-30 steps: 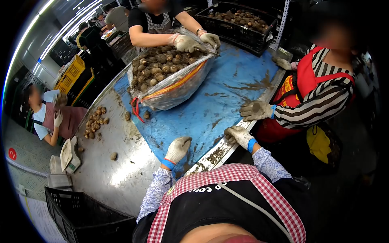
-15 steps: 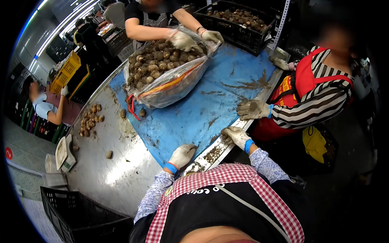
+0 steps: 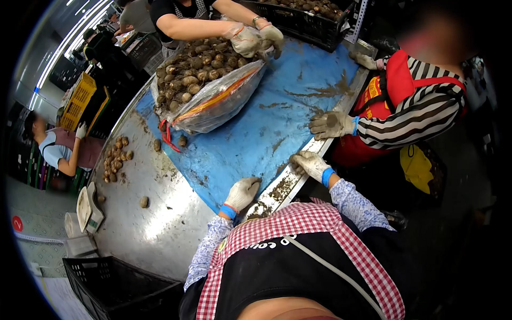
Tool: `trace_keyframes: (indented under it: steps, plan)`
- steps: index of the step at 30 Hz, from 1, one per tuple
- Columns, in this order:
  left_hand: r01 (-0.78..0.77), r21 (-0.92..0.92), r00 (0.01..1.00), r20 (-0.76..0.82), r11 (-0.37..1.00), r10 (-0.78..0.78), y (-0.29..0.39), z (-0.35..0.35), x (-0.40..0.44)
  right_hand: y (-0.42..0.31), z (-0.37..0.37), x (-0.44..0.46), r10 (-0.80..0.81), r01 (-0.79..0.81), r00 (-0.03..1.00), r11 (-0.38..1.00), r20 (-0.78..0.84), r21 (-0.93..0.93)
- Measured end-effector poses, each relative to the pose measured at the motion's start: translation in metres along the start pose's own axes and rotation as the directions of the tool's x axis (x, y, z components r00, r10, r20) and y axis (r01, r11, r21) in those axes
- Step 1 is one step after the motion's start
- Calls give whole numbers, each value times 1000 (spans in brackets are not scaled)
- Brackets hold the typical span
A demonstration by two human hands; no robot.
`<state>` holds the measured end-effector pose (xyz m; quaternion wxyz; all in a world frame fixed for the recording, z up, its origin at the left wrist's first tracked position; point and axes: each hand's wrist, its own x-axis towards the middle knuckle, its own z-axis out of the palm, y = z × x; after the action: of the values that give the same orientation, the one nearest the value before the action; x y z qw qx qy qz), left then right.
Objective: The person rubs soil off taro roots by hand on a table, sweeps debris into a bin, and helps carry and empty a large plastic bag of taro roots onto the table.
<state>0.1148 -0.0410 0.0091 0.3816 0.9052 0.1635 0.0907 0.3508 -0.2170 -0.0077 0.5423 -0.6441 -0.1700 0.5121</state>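
Observation:
My left hand (image 3: 243, 193), in a white glove, rests on the near part of the blue sheet (image 3: 242, 152) with its fingers curled together; no object shows in it. At the metal table edge (image 3: 281, 188), my right hand (image 3: 311, 164) lies with its soiled glove fingers bent and close together, also without a visible object. Beyond them a clear plastic bag (image 3: 218, 111) with an orange stripe and red tie stands full of brown tubers (image 3: 194, 72). A loose tuber (image 3: 183, 140) lies beside the bag.
Across the table a gloved person (image 3: 242, 37) handles the bag. Another person's gloved hand (image 3: 330, 125) lies flat near my right hand. On the left are several tubers (image 3: 113, 159), a scale (image 3: 90, 207) and a black crate (image 3: 120, 285); a tuber crate (image 3: 314, 18) stands behind.
The view has shifted, so the bag sits further left and higher. The person opposite has brought both hands together at the bag's right end. My hands stay at the near edge.

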Motion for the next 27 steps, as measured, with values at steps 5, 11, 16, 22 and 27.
trace_keyframes:
  steps: [5,11,16,22,27]
  plan:
    - [-93,276,942,-288,957,175,5,-45,47,1,-2,1,31,-31,999,999,-17,22]
    - [17,587,838,-450,809,309,57,-124,150,52,-30,45,-65,-111,958,815,280,568]
    - [148,774,880,-387,616,275,44,-120,254,35,-23,27,-49,13,997,862,57,506]
    - [92,860,918,-269,502,292,29,-77,304,16,-21,0,-92,101,995,935,-42,341]
    - [260,676,951,-301,689,-63,62,-71,297,39,-18,5,-201,204,978,897,-48,392]
